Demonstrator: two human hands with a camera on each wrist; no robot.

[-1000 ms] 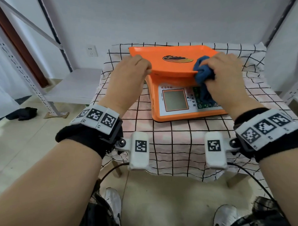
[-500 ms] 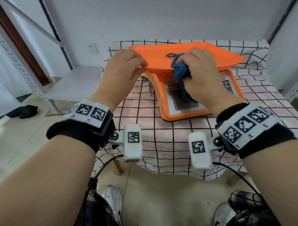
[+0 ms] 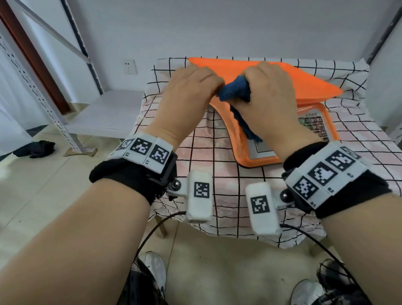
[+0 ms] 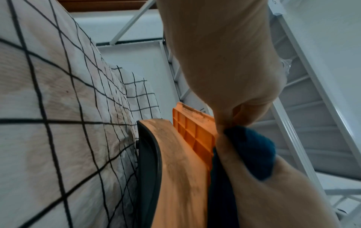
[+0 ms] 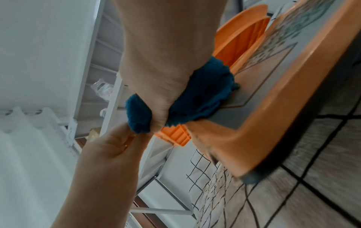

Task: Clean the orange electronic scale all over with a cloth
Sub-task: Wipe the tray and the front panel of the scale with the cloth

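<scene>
Head view: orange scale (image 3: 247, 148) sits on the checkered surface (image 3: 207, 175) at 12 o'clock. Left hand (image 3: 189, 93) grips the tray's (image 3: 311, 84) edge, right hand (image 3: 268, 93) clenches the blue cloth (image 3: 233, 90). Tray prob. light, stiff plastic; steady by rim.

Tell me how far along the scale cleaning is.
Midway at best. Nothing looks finished: the scale body shows grime on its side. In hand: the left hand grips the pan edge, the right hand rubs the cloth along the pan's front edge. Left: side, keypad, underside.
</scene>
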